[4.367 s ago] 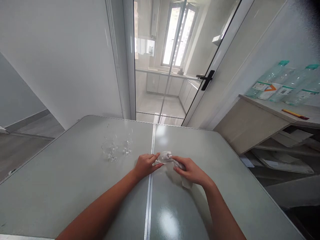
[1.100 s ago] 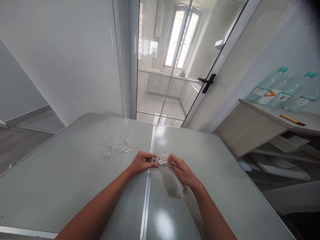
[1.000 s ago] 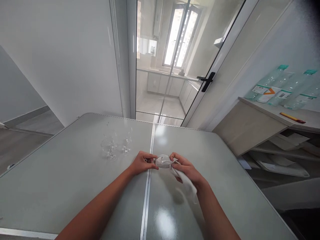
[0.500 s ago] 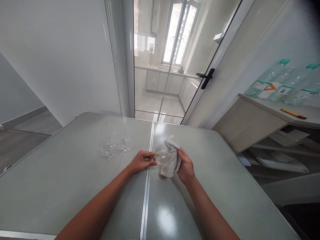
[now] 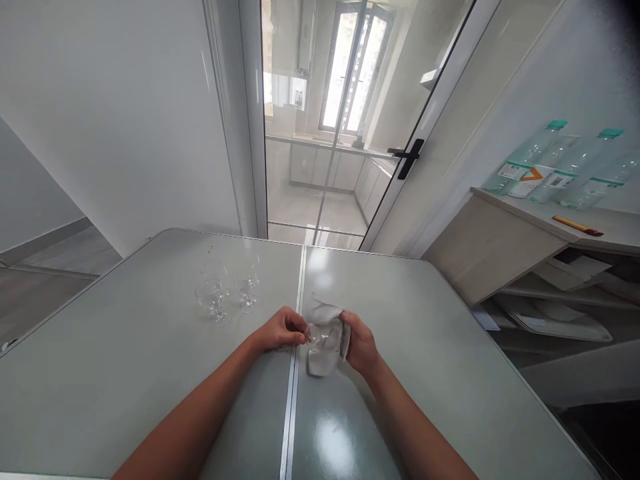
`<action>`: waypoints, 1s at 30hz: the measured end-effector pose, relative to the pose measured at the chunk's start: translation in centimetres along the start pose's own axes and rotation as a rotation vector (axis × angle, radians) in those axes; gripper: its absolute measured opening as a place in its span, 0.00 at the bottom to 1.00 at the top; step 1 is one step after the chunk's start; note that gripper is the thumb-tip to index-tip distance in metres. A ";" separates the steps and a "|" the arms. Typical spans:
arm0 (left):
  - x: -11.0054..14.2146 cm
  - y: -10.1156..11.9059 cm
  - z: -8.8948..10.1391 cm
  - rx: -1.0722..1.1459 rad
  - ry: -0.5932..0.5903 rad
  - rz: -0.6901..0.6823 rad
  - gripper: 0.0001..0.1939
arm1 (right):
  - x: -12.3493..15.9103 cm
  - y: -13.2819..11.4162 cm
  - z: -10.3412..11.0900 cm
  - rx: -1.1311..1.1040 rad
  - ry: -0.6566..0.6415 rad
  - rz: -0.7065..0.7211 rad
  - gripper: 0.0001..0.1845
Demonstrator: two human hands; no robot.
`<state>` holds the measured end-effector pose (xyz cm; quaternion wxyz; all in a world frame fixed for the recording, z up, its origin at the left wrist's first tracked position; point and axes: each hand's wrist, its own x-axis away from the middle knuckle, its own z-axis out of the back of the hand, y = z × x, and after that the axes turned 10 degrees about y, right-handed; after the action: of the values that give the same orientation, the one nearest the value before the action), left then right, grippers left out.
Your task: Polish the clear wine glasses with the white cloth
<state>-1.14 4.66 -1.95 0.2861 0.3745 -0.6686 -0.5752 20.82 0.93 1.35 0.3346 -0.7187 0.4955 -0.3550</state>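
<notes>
Over the table's centre seam, my left hand (image 5: 284, 329) pinches the stem of a clear stemmed glass (image 5: 314, 335), which lies tilted on its side with its bowl pointing right. A light grey cloth (image 5: 325, 360) is wrapped about the bowl and hides much of it. My right hand (image 5: 361, 343) grips the cloth from the right, fingers closed on it at the bowl's rim. To the left of my hands, more clear stemmed glasses stand close together on the table, among them a front one (image 5: 219, 310) and one beside it (image 5: 249, 297).
The grey-green table (image 5: 125, 373) has a metal strip (image 5: 290, 413) across its middle. A glass door with a black handle (image 5: 410, 159) is beyond it. At right, a shelf unit (image 5: 520, 247) holds several plastic bottles (image 5: 555, 167) and a yellow-red stick-like item (image 5: 577, 225).
My right hand and the cloth have come slightly left and nearer to me, and the cloth now covers more of the glass bowl. My left hand still holds the stem.
</notes>
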 end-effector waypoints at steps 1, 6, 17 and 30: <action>0.0 0.1 0.0 -0.011 -0.004 -0.002 0.25 | 0.0 -0.1 0.0 0.033 -0.024 -0.004 0.21; 0.1 0.8 -0.2 -0.110 -0.076 0.068 0.24 | 0.3 -1.5 0.2 0.275 -0.214 0.260 0.25; 0.2 1.7 -0.6 -0.155 -0.172 0.138 0.18 | 0.9 -3.2 -0.3 0.640 -0.604 0.450 0.23; -0.7 -0.1 0.1 0.102 0.367 -0.007 0.24 | 0.4 2.1 -1.9 0.260 0.136 0.343 0.27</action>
<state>-0.88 5.28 -2.02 0.3821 0.4894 -0.6322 -0.4634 18.35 -0.32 0.66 0.4456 -0.5493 0.5818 -0.4016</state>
